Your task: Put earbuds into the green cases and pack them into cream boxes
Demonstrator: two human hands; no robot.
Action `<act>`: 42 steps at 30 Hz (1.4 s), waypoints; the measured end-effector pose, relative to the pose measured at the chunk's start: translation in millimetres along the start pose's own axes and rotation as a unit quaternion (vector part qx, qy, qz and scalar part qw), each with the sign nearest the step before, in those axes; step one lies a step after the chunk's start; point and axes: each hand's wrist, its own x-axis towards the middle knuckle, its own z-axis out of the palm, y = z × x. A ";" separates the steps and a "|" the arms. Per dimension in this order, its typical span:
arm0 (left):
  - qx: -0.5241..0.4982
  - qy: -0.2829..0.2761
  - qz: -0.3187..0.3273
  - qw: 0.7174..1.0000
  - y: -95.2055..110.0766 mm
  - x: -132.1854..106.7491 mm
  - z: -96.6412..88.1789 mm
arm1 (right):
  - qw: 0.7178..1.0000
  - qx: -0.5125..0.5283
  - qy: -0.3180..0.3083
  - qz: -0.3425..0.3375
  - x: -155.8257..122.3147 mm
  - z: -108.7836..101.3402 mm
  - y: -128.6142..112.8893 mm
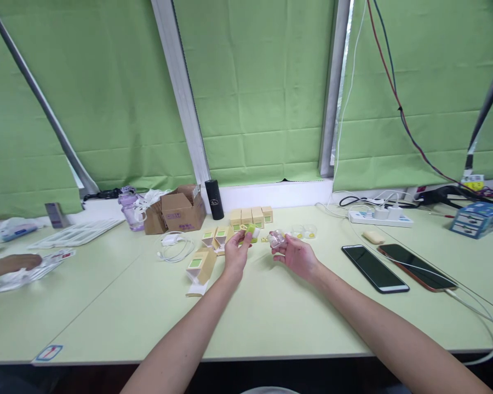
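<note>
My left hand (235, 253) reaches over the pale green table (271, 312) with its fingers closed round a small green and white piece (250, 232). My right hand (296, 253) is beside it, pinching a small clear plastic case (276, 238) between thumb and fingers. Just behind the hands stands a row of small tan boxes with green labels (251, 216). Several opened boxes of the same kind (207, 253) lie to the left of my left hand. Two small clear cases with yellow contents (304, 232) rest behind my right hand.
Two phones (398, 266) lie at the right, one on a cable. A power strip (381, 219) sits at the back right, a black cylinder (214, 200), a cardboard box (176, 210) and a charger cable (175, 247) at the back left. Another person's hand (8, 265) rests at the far left.
</note>
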 end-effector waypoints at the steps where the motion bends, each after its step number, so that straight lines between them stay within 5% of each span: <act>1: 0.001 0.000 0.000 1.000 0.2 0.0 0.1 | 1.000 -0.002 0.000 -0.003 -0.9 1.2 -0.5; 11: 0.002 0.007 -0.005 1.000 0.7 0.4 0.6 | 0.983 -0.143 0.058 -0.100 1.1 7.2 4.5; 16: 0.011 -0.001 0.002 1.000 0.8 -1.0 0.7 | 0.907 -0.352 0.114 -0.202 1.2 8.1 12.9; 20: 0.011 -0.003 0.007 1.000 1.0 -1.6 0.9 | 0.831 -0.475 0.089 -0.277 -5.1 13.5 14.5; 22: 0.011 -0.003 0.008 1.000 1.4 -1.7 1.0 | 0.815 -0.493 0.074 -0.295 -7.3 16.0 14.5; 26: 0.008 -0.008 0.011 1.000 2.4 -2.3 1.8 | 0.834 -0.467 0.076 -0.284 -6.6 16.7 15.6; 34: 0.011 -0.022 0.008 1.000 3.4 -3.8 4.8 | 0.921 -0.315 0.093 -0.208 1.1 10.2 16.8; 42: 0.018 -0.062 0.014 0.998 3.0 -7.2 6.4 | 0.937 -0.278 0.075 -0.196 2.8 9.8 18.6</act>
